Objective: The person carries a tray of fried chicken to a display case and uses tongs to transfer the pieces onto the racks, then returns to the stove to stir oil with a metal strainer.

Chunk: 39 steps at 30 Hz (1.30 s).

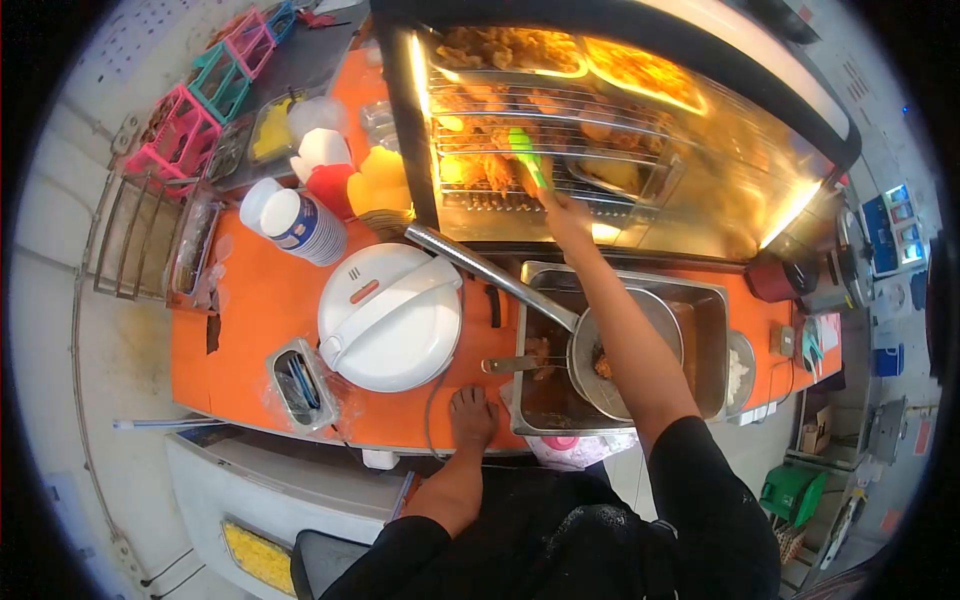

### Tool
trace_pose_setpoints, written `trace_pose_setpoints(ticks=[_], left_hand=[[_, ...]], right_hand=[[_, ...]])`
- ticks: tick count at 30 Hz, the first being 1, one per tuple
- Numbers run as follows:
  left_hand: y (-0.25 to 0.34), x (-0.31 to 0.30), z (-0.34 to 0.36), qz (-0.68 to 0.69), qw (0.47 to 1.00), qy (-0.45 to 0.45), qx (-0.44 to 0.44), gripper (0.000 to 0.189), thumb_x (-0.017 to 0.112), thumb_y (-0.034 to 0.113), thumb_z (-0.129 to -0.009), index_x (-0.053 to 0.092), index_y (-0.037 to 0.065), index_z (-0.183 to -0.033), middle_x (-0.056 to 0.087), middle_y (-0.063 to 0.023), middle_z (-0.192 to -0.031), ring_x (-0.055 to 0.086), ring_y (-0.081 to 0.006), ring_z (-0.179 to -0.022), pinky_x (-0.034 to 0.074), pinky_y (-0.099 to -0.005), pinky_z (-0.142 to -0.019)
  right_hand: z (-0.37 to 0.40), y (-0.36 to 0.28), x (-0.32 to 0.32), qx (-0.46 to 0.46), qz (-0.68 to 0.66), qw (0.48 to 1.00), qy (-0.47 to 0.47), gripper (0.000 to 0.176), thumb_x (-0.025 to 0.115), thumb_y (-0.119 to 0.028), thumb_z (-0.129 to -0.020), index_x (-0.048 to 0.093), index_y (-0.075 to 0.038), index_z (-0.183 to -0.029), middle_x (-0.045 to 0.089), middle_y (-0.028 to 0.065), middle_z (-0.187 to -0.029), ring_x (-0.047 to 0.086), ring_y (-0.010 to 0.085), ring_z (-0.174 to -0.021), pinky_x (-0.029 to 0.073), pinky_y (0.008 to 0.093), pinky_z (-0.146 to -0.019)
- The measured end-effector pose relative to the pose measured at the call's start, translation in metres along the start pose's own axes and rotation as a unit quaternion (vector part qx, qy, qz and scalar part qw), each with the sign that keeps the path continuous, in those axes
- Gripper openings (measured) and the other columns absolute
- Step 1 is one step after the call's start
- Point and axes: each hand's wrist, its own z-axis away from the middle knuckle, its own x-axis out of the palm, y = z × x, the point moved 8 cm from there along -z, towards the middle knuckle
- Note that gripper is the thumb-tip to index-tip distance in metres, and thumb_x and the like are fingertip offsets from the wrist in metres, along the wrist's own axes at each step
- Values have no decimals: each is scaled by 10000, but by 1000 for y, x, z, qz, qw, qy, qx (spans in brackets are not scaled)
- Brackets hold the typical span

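Observation:
My right hand (566,218) reaches into the lit food warmer (460,246) with its fingers wrapped round green-tipped tongs (527,158). The green end overlaps the pieces of fried chicken (488,150) on the wire racks. Under my right forearm, a long-handled strainer (655,322) lies over a steel pan (715,400), with a small fried piece (602,366) inside it. My left hand (474,418) lies flat on the orange counter (250,340), fingers stretched out, close to a round white lidded appliance (390,345).
A stack of paper cups (310,232) stands behind the white appliance. At its left sits a small metal container (303,388) in plastic wrap. Pink and green baskets (180,130) line the left wall. A bowl of white food (738,370) is right of the pan.

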Motion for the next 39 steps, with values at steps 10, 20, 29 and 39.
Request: trace_pose_setpoints(ticks=[10,20,29,39], left_hand=[[0,2,-1,-4,1000,-17,5,341,589,296,-894,564,63,-1142,545,-147,-1230,491,-352,-1182,401,-494,-1006],[5,8,0,-20,1000,-7,16,324,591,262,-884,560,41,-1119,547,-175,-1187,498,-370,-1147,409,-501,-984],[16,0,0,5,1000,-9,27,317,567,237,-934,512,14,-1151,504,-189,-1184,454,-391,-1155,366,-507,-1009],[12,9,1,-36,997,-61,-10,348,579,240,-925,502,50,-1206,485,-176,-1245,437,-381,-1192,341,-503,-1040]], right_hand=[[32,-13,-30,-112,235,961,93,546,657,-536,-910,733,-30,-1100,719,227,-919,677,401,-889,504,444,-796],[161,-36,-150,-13,222,973,60,459,697,-425,-917,714,-15,-1123,715,227,-923,689,395,-861,517,431,-759],[322,49,-283,186,482,856,7,528,710,-522,-842,743,-45,-1067,716,221,-859,701,391,-861,540,483,-783],[339,108,-281,200,414,888,-24,412,719,-434,-855,758,-51,-1001,711,206,-857,695,373,-856,528,471,-767]])
